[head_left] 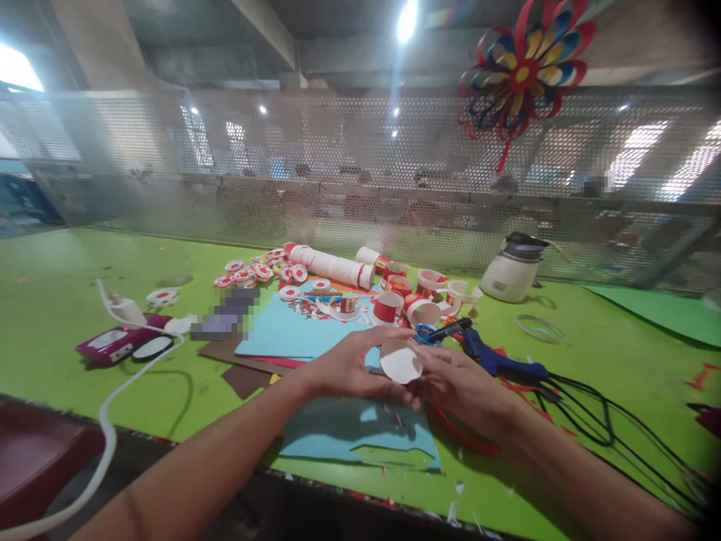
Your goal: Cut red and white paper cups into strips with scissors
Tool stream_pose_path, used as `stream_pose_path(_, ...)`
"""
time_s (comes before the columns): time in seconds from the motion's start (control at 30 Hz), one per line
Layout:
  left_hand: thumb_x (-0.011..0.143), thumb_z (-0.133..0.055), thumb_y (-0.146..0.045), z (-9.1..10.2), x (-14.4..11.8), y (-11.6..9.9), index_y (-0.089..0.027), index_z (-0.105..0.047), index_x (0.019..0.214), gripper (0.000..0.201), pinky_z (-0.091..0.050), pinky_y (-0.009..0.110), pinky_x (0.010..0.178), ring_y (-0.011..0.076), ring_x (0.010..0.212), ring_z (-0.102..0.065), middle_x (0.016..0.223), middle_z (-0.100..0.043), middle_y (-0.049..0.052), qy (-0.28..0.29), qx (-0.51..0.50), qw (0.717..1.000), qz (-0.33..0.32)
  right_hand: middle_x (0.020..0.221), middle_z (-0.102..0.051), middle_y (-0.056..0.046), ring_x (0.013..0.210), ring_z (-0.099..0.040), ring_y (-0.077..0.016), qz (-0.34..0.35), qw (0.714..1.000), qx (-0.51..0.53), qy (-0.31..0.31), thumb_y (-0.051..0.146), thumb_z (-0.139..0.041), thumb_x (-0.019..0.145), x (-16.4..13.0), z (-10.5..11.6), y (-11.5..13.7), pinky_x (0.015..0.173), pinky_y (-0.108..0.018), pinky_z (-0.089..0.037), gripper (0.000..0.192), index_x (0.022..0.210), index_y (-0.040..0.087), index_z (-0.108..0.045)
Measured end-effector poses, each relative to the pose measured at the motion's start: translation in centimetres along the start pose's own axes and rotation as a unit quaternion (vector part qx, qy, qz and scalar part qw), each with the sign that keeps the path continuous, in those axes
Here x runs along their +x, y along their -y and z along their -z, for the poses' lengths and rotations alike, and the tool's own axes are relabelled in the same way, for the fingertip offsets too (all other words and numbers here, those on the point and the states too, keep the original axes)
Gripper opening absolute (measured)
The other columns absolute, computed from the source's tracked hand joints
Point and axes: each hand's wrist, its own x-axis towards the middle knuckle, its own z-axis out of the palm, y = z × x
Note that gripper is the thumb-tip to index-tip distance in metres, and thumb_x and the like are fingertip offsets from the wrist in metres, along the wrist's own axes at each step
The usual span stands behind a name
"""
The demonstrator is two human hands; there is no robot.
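The green bench (84,300) lies open on its far left and far right, while its near edge runs just under both forearms; a perforated metal screen (360,173) closes off the back. Both hands meet above the middle of the bench, over a light-blue paper sheet (360,436) with ragged cut edges. The left hand (343,368) and the right hand (462,387) hold one white paper cup (400,361) between them, its round base turned toward the camera; the fingers of each hand curl closed around its sides.

Behind the cup stands a cluster of cut red-and-white paper cups (414,297), too overlapped to count, and one long nested stack of cups (330,264) lying on its side. Small round red-and-white discs (248,272) are scattered to the left of the stack. One blue glue gun (496,359) lies just right of the hands, its black cord (613,421) trailing across the bench. One white rounded pot (514,269) sits near the screen. One red, blue and yellow paper flower (521,64) hangs on the screen.
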Motion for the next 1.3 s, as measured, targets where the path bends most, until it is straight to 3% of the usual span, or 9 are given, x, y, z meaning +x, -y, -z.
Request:
stream_pose_path(0.1, 0.065, -0.074, -0.034, 0.0, 0.1, -0.3, -0.025, -0.05, 0.128, 0.068, -0.042, 0.042, 0.091, 0.0267, 0.107, -0.056, 0.118, -0.061, 0.011, 0.025, 0.005, 1.0, 0.004, 0.075, -0.064, -0.005, 0.065, -0.06, -0.0132, -0.005, 1.0, -0.009, -0.001, 0.037, -0.056, 0.087, -0.1, -0.1, -0.1, 0.063, -0.029, -0.05, 0.025, 0.086, 0.013, -0.063)
stream_pose_path(0.23, 0.069, -0.07, -0.037, 0.3, 0.4, -0.7, -0.022, -0.059, 0.114, 0.048, -0.044, 0.036, 0.085, 0.0219, 0.095, -0.059, 0.105, -0.065, 0.007, 0.034, 0.026, 0.999, 0.012, 0.074, -0.065, -0.006, 0.063, -0.06, -0.0135, -0.008, 0.999, -0.037, -0.034, 0.042, -0.054, 0.087, 0.0, -0.3, -0.2, 0.061, -0.028, -0.05, 0.031, 0.079, 0.013, -0.063)
stream_pose_path(0.4, 0.07, -0.066, -0.043, 2.0, 0.6, 0.8, -0.02, -0.06, 0.109, 0.046, -0.041, 0.036, 0.09, 0.0217, 0.101, -0.054, 0.109, -0.061, 0.007, -0.005, 0.177, 0.982, 0.066, 0.069, -0.065, -0.005, 0.055, -0.06, -0.0119, 0.013, 0.988, -0.105, -0.114, 0.048, -0.049, 0.089, -0.2, -0.7, -0.3, 0.051, -0.025, -0.047, 0.037, 0.088, 0.014, -0.062)
stream_pose_path(0.47, 0.063, -0.07, -0.049, 3.2, 0.6, 1.9, -0.02, -0.063, 0.105, 0.051, -0.04, 0.037, 0.091, 0.025, 0.104, -0.052, 0.108, -0.06, 0.008, -0.015, 0.246, 0.961, 0.125, 0.064, -0.064, -0.002, 0.052, -0.059, -0.0115, 0.04, 0.979, -0.142, -0.142, 0.049, -0.052, 0.086, -0.3, -0.9, -0.1, 0.05, -0.024, -0.046, 0.035, 0.087, 0.015, -0.063)
stream_pose_path(0.7, 0.064, -0.065, -0.046, 7.4, -0.2, 3.6, -0.019, -0.062, 0.113, 0.056, -0.042, 0.031, 0.086, 0.0267, 0.102, -0.056, 0.116, -0.06, 0.009, 0.064, 0.352, 0.888, 0.29, 0.055, -0.059, 0.002, 0.048, -0.052, -0.0105, 0.196, 0.907, -0.287, -0.239, 0.043, -0.059, 0.082, -0.6, 0.1, 1.1, 0.048, -0.024, -0.041, 0.028, 0.074, 0.017, -0.066)
stream_pose_path(0.83, 0.059, -0.067, -0.042, 8.5, -0.8, 4.2, -0.018, -0.061, 0.115, 0.061, -0.04, 0.029, 0.09, 0.0258, 0.108, -0.056, 0.121, -0.06, 0.009, 0.097, 0.358, 0.869, 0.328, 0.055, -0.057, 0.002, 0.047, -0.05, -0.0097, 0.284, 0.85, -0.337, -0.288, 0.038, -0.057, 0.083, -0.8, 0.8, 2.0, 0.047, -0.023, -0.038, 0.027, 0.069, 0.016, -0.065)
stream_pose_path(0.93, 0.058, -0.067, -0.046, 8.8, -1.0, 4.8, -0.019, -0.062, 0.114, 0.063, -0.039, 0.029, 0.092, 0.0265, 0.111, -0.054, 0.122, -0.06, 0.008, 0.114, 0.357, 0.868, 0.325, 0.052, -0.055, 0.003, 0.044, -0.049, -0.0094, 0.325, 0.821, -0.352, -0.312, 0.036, -0.056, 0.084, -0.8, 1.1, 2.5, 0.044, -0.022, -0.037, 0.027, 0.065, 0.017, -0.062)
stream_pose_path(1.1, 0.053, -0.069, -0.046, 8.9, -1.1, 5.3, -0.018, -0.059, 0.118, 0.071, -0.043, 0.028, 0.084, 0.0254, 0.101, -0.059, 0.116, -0.063, 0.009, 0.112, 0.343, 0.87, 0.337, 0.052, -0.055, 0.002, 0.045, -0.049, -0.0096, 0.356, 0.792, -0.367, -0.333, 0.032, -0.054, 0.084, -0.4, 2.1, 2.8, 0.047, -0.023, -0.04, 0.029, 0.061, 0.017, -0.06)
stream_pose_path(1.3, 0.055, -0.067, -0.049, 9.3, -1.0, 3.6, -0.02, -0.067, 0.105, 0.057, -0.046, 0.026, 0.07, 0.0231, 0.083, -0.063, 0.096, -0.071, 0.008, 0.027, 0.253, 0.903, 0.347, 0.048, -0.054, 0.003, 0.043, -0.05, -0.0101, 0.383, 0.768, -0.364, -0.361, 0.032, -0.052, 0.084, -0.2, 3.1, 3.2, 0.043, -0.022, -0.041, 0.025, 0.068, 0.016, -0.063)
